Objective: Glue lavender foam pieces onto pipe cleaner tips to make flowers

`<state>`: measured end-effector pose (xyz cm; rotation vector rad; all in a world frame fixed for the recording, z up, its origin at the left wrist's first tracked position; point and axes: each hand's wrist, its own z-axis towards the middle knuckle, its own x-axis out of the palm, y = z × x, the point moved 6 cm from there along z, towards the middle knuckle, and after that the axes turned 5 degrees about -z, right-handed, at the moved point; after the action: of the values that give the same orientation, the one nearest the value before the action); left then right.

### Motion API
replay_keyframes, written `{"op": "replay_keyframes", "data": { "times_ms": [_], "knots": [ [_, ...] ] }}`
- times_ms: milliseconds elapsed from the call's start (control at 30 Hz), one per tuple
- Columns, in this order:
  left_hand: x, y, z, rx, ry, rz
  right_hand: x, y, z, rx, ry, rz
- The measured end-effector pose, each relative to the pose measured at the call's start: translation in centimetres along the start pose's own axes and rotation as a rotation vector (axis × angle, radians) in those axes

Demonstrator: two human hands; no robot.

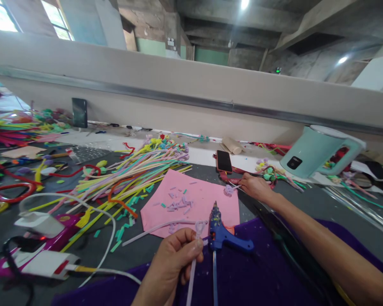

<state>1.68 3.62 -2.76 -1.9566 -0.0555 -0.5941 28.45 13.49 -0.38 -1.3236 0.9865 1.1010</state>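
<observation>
My left hand (181, 255) is closed in a pinch on a pale lilac pipe cleaner (192, 278) with a small loop at its top. Farther forward on the right, my right hand (250, 185) has its fingers together at the thin stem of a small lilac pipe-cleaner flower (229, 190), at the right edge of a pink sheet (207, 191). Short lilac and green cut pieces (180, 205) lie on that sheet. Between my hands rests a blue glue gun (221, 236), its nozzle pointing away from me.
Many pipe cleaners (137, 170) spread over the left side. A power strip (62, 236) with white chargers and cables lies at the front left. Behind the sheet is a phone (224, 161). At the right stands a green kettle (312, 151); a low wall (178, 80) runs behind.
</observation>
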Motion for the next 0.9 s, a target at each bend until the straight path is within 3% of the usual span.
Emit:
{"op": "replay_keyframes", "data": {
  "times_ms": [133, 233, 267, 367, 467, 600, 900],
  "knots": [
    [-0.2, 0.2, 0.1, -0.014, -0.01, -0.048, -2.1, 0.6, -1.1, -0.01, -0.082, 0.051],
    [-0.3, 0.5, 0.2, -0.038, 0.016, -0.1, -4.2, 3.1, -2.8, -0.092, -0.142, 0.155],
    [-0.2, 0.6, 0.3, -0.048, 0.034, -0.106, -4.9, 4.4, -3.6, -0.154, -0.16, 0.228],
    [-0.3, 0.8, 0.5, -0.062, 0.06, -0.141, -7.3, 9.0, -6.2, -0.415, -0.236, 0.741],
    [-0.4, 0.9, 0.6, -0.059, 0.067, -0.164, -8.4, 12.8, -8.1, -0.573, -0.23, 0.969],
    [-0.4, 1.0, 0.5, -0.064, 0.072, -0.206, -8.5, 14.8, -8.6, -0.614, -0.26, 1.018],
    [-0.2, 0.6, 0.4, -0.042, 0.087, -0.205, -7.9, 15.1, -9.1, -0.663, -0.335, 0.882]
  ]
}}
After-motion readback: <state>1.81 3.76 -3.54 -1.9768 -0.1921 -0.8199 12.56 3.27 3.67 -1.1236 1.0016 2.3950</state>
